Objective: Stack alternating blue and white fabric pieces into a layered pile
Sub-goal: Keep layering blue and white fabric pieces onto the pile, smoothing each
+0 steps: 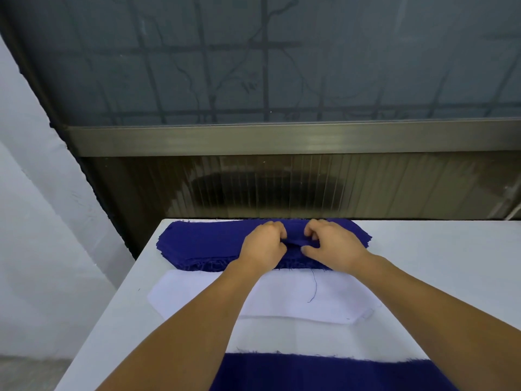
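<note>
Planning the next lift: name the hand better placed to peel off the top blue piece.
Probably the right hand: it pinches a raised fold on the blue stack; the left hand curls beside it.

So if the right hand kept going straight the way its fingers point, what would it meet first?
The right hand points inward across the blue stack, so it would probably meet the left hand first; their fingertips look nearly touching, both pinching a fold of the top piece.

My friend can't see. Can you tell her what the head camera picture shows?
Both hands, the left hand and the right hand, pinch the top piece of a blue fabric stack on a white table. White fabric pieces lie nearer, and another blue piece nearest.
</note>
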A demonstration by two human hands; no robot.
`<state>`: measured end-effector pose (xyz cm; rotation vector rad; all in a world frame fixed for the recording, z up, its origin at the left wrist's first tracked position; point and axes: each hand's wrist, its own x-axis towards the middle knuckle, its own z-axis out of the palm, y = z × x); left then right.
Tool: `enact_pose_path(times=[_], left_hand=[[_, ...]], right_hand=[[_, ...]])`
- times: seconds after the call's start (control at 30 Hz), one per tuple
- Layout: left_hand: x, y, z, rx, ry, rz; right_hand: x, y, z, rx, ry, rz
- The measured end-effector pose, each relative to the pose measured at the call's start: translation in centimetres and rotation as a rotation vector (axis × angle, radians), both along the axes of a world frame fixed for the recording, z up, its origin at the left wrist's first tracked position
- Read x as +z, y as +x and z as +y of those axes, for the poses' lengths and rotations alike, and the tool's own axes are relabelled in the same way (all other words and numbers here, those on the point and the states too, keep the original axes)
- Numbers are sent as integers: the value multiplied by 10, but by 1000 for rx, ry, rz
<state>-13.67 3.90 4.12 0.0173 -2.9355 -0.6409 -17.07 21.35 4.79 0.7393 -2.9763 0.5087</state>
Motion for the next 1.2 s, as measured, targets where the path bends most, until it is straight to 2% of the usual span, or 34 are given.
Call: enact_pose_path(times=[0.2, 0.3, 0.4, 0.47, 0.57, 0.67, 0.77, 0.97, 1.07, 1.13, 1.2], left_hand=[[-3, 11, -47, 128, -14, 111], [-7, 15, -71, 148, 55, 80], [-9, 20, -82, 60, 102, 10], [-10, 21, -86, 38, 68, -5], [-10, 21, -85, 50, 29, 18], [-7, 18, -81, 57, 26, 27], [-5, 14, -84, 91, -21, 33], [-8, 18, -105, 193, -137, 30], [-4, 25, -123, 267, -152, 41], [4, 35, -131, 323, -131, 146], [16, 47, -134, 357, -118, 368]], right_hand=[[-3, -10, 24, -104, -40, -10], [-5, -14, 34, -107, -61, -44], [-4, -15, 35, -98, -74, -78], [-2, -15, 36, -130, -146, -146], [4, -15, 39, -186, -364, -308], [9, -14, 40, -233, -491, -372], [9, -14, 41, -260, -521, -388], [3, -18, 42, -257, -434, -382], [5, -13, 41, -218, -381, -276], [8, -5, 41, -226, -397, -15], [16, 6, 41, -194, -408, 276]])
